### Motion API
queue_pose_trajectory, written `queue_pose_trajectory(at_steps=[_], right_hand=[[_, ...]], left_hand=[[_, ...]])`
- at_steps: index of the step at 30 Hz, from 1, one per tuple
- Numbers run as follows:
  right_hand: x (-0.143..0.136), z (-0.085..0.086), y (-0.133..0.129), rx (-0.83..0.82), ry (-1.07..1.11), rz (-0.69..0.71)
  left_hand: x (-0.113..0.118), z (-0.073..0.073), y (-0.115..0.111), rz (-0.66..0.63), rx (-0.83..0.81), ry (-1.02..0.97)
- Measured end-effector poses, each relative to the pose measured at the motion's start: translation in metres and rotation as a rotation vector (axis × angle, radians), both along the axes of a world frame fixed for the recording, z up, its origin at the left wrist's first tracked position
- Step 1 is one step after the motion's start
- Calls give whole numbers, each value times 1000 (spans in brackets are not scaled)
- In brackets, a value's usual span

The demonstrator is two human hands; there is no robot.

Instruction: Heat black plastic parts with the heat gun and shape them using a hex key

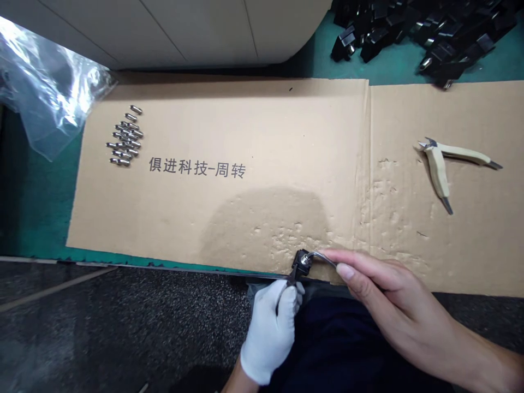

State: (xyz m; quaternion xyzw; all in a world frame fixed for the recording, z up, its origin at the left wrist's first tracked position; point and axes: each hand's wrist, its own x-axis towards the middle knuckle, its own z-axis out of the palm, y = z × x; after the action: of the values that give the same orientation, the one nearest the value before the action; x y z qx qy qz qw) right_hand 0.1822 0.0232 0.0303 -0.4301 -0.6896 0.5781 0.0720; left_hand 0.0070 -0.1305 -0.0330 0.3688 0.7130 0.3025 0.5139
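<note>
My left hand (272, 327), in a white glove, is closed around the lower end of a small black part (302, 264) at the front edge of the cardboard. A round metal piece shows in the part's face. Between the thumb and fingers of my bare right hand (388, 297) is a thin, bent metal tool (323, 256). Its curved tip meets the part at the metal piece; exact contact is too small to tell. My right hand hides the tool's other end.
Cardboard (196, 213) covers a green table (323, 60). Small metal pins (126, 143) lie grouped at left beside a clear plastic bag (53, 103). Cream-handled cutters (440, 158) rest at right. Many black parts (446, 54) are heaped at back right, beside a pale bin-like object (196, 33).
</note>
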Motion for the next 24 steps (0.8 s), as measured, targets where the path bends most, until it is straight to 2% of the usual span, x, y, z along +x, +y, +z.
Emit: queue_pose_trajectory(at_steps=[4,11,24], right_hand=[[-1,-1,-9,-56,33,-54],[-1,-9,-24,-47,113,-123],[-7,-18,-51,94,193,-241]], left_hand=[[1,-4,-2,11,4,-23],[4,-8,-1,12,1,-53],[9,-14,-4,31,52,-10]])
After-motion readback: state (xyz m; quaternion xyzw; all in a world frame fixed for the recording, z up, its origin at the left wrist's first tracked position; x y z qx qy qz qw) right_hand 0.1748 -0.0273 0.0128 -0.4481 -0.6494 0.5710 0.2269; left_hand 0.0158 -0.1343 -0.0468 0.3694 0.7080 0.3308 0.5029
